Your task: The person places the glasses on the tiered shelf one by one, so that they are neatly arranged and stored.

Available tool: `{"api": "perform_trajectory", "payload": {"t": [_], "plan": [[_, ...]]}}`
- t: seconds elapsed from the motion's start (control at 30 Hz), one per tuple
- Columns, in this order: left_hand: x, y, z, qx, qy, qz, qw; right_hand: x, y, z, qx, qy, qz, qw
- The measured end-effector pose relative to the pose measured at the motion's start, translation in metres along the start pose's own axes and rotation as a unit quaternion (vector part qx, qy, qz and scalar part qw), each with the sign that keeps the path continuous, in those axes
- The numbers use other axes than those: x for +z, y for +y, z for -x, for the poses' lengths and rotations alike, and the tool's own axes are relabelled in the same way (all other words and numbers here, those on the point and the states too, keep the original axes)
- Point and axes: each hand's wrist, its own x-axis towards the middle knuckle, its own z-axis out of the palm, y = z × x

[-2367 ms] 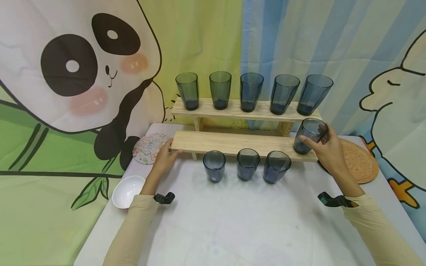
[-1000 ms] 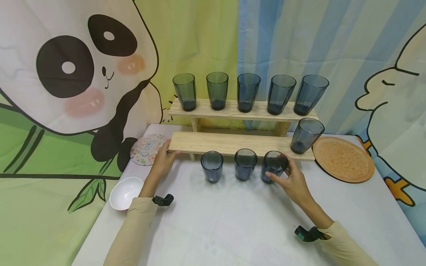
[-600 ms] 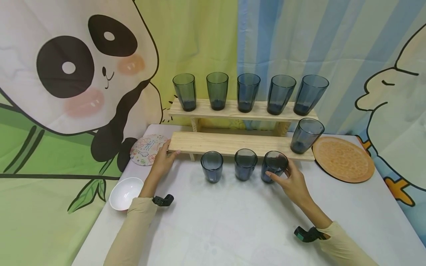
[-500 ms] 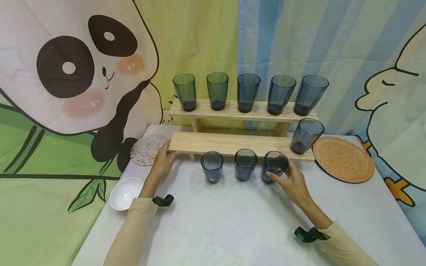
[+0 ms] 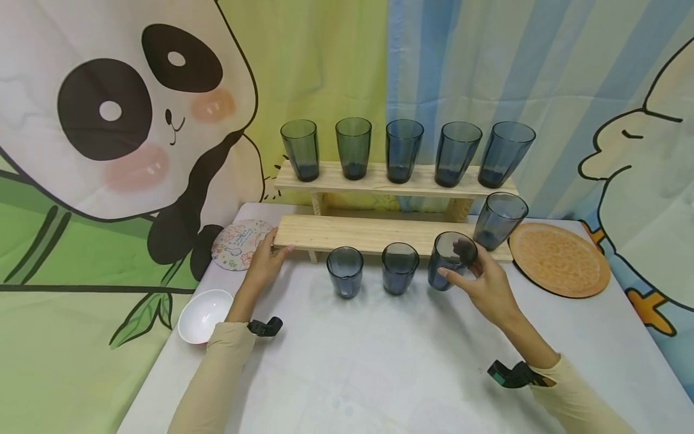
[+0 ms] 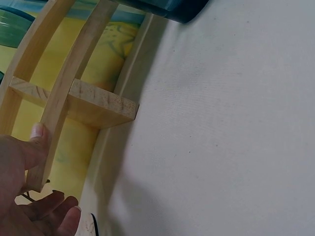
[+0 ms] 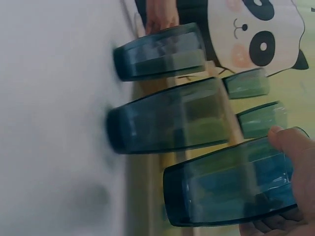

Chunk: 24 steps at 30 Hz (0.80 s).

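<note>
My right hand [image 5: 493, 292] grips a blue-tinted drinking glass [image 5: 441, 263] around its side, thumb in front. In the right wrist view that glass [image 7: 221, 184] is raised off the white table. My left hand [image 5: 262, 265] holds the left end of the lower board of a two-step wooden rack [image 5: 352, 232]; in the left wrist view the thumb lies on its front edge. Two more glasses, a left one [image 5: 345, 274] and a middle one [image 5: 400, 270], stand before the rack. One glass [image 5: 499, 223] stands at the lower board's right end.
Several glasses line the rack's upper board [image 5: 379, 188]. A white bowl [image 5: 205, 316] and a floral round mat [image 5: 238, 244] lie at the left. A round, pizza-like brown board [image 5: 561, 259] lies at the right. Printed curtains [image 5: 336, 60] hang close behind the rack.
The right hand first let go of a glass at the lower board's right end, then took hold of the rightmost table glass and has now lifted it. The left hand stays on the rack.
</note>
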Motion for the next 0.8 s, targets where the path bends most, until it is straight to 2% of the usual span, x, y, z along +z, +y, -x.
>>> {"api": "perform_trajectory", "payload": {"t": [0.13,0.3,0.57,0.8], "plan": [[0.0,0.0,0.0,0.004,0.001,-0.001,1.0,-0.008,-0.018,-0.014,-0.019,0.007,0.0,0.9998],[-0.001,0.001,0.0,0.005,0.0,-0.002,1.0,-0.013,-0.028,-0.037,-0.027,0.022,0.0,0.9994],[-0.001,0.0,-0.001,0.003,-0.001,-0.005,1.0,-0.009,-0.026,-0.069,-0.004,0.041,0.015,0.9991],[-0.001,0.001,-0.001,0.004,0.002,-0.007,1.0,-0.003,-0.018,-0.081,0.005,0.047,0.03,0.9984]]}}
